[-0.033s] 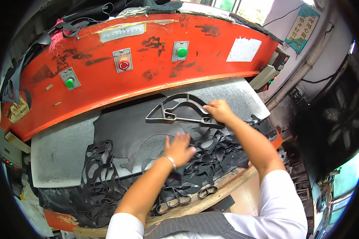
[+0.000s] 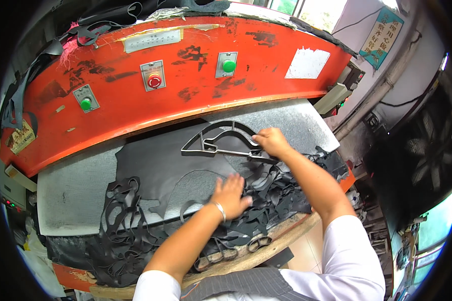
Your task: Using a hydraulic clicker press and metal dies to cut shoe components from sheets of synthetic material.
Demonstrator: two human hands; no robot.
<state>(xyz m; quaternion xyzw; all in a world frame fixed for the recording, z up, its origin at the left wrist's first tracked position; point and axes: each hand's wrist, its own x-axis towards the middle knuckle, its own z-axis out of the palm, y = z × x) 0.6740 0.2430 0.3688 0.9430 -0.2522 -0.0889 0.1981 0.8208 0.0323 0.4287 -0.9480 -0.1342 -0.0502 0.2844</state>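
My right hand (image 2: pixel 272 142) is closed around the right end of a metal cutting die (image 2: pixel 201 143), a curved outline frame with inner bars. The die is over a dark grey leather sheet (image 2: pixel 148 158); whether it rests flat on it I cannot tell. Fingers spread, my left hand (image 2: pixel 230 195) reaches over the sheet's near right side, beside a curved cut-out where the grey machine bed (image 2: pixel 68 200) shows through. It holds nothing. Tangled leather offcuts (image 2: pixel 266 200) lie just right of it.
Behind the bed runs a red press beam (image 2: pixel 110 85) with a red stop button (image 2: pixel 154 80) and two green buttons (image 2: pixel 229 65). More leather scraps (image 2: pixel 123 220) hang over the near left edge. A worn wooden rail (image 2: pixel 246 258) borders the front.
My left hand has moved slightly right and a little nearer me, and it is less blurred. The die and my right hand have shifted slightly left.
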